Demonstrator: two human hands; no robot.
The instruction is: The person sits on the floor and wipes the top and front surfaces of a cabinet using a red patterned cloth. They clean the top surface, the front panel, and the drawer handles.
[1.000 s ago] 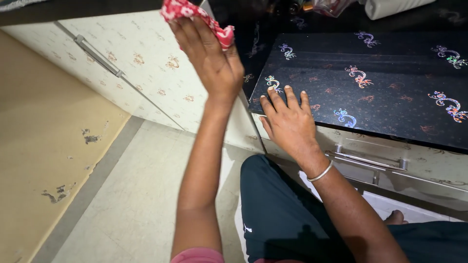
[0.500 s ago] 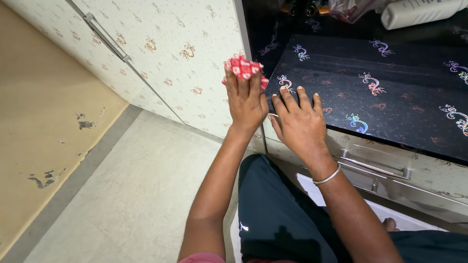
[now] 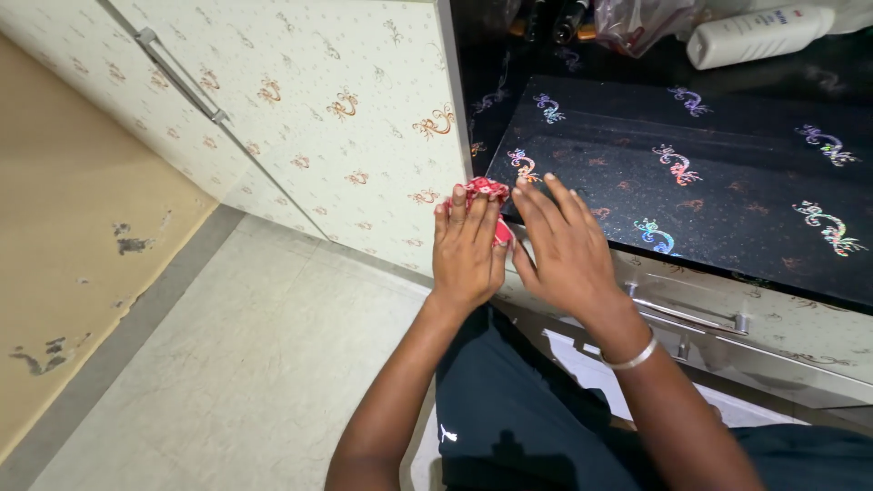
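Red cloth (image 3: 486, 202) is now pressed flat under the left hand (image 3: 466, 255) low on the cabinet face (image 3: 364, 136), having been drawn down from higher up. Beside it, the right hand (image 3: 568, 250) rests spread on the black top (image 3: 709, 182), holding nothing; wiping has reached the panel's lower edge.

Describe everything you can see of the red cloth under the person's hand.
The red cloth is a small, crumpled piece of fabric, red with a pale pattern. It is bunched up and mostly hidden: the left hand lies flat over it, pressing it against the cream patterned cabinet side, near the corner of the black glossy top. Only its upper edge and a strip by the fingers show.
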